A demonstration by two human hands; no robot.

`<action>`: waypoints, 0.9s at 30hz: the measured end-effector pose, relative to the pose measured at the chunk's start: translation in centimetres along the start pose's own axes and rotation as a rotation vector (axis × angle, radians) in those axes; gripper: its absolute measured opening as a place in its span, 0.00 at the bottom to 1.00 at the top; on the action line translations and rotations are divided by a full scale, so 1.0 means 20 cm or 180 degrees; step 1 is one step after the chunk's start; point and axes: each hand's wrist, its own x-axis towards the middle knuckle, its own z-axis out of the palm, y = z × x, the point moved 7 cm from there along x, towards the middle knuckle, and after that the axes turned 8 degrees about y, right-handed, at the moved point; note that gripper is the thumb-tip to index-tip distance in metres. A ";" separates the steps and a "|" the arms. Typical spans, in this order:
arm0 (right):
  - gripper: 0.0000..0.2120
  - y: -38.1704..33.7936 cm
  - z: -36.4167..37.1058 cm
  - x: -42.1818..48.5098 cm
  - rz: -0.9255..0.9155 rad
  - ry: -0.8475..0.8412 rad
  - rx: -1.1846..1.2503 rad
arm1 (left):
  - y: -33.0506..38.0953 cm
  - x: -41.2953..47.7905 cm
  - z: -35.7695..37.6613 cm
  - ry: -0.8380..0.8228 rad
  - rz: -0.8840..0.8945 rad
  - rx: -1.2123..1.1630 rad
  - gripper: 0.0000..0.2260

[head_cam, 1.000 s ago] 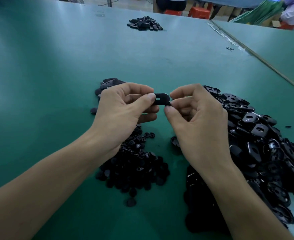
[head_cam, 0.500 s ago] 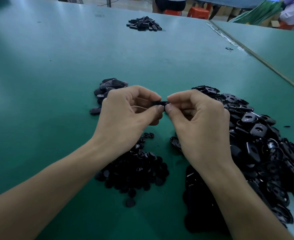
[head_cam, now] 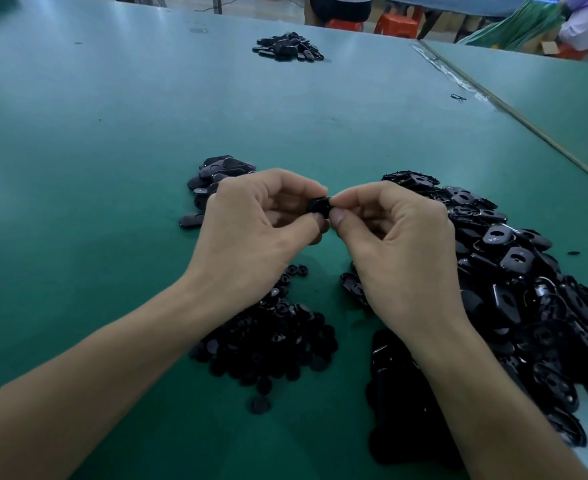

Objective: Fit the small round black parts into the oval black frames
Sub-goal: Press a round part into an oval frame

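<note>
Above the green table, my left hand (head_cam: 261,230) and my right hand (head_cam: 396,237) meet fingertip to fingertip. Between them they pinch one oval black frame (head_cam: 318,205), mostly hidden by the fingers. Whether a round part sits in it I cannot tell. A heap of small round black parts (head_cam: 275,341) lies under my left wrist. A large heap of oval black frames (head_cam: 521,289) spreads to the right of my right hand. A small group of black ovals (head_cam: 216,174) lies just beyond my left hand.
Another small pile of black pieces (head_cam: 287,48) sits far back on the green table (head_cam: 95,150). A seam with a second table (head_cam: 545,140) runs along the right. People and red stools (head_cam: 396,24) are beyond the far edge.
The frame, held flat and plainly visible a second ago, is now tucked between the fingertips of both hands. The hands have closed together and dropped slightly toward me.
</note>
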 end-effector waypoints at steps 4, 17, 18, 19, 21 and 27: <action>0.09 0.01 0.01 0.00 0.0067 -0.0058 0.0015 | 0.00 0.00 0.00 0.0029 0.0068 0.0116 0.09; 0.16 0.04 0.01 0.00 0.0289 -0.0364 0.0057 | 0.03 -0.02 0.01 0.0021 0.0624 0.0846 0.13; 0.17 0.04 0.01 0.01 0.0272 -0.0399 0.0016 | 0.04 -0.02 0.01 0.0032 0.0680 0.0893 0.13; 0.17 0.04 0.00 0.01 0.0269 -0.0428 -0.0005 | 0.04 -0.03 0.01 0.0042 0.0731 0.0930 0.13; 0.17 0.04 0.00 0.01 0.0265 -0.0451 -0.0035 | 0.04 -0.04 0.01 0.0055 0.0803 0.0960 0.11; 0.18 0.03 -0.01 0.01 0.0195 -0.0239 -0.0084 | 0.06 -0.04 0.02 0.0076 0.0960 0.1011 0.11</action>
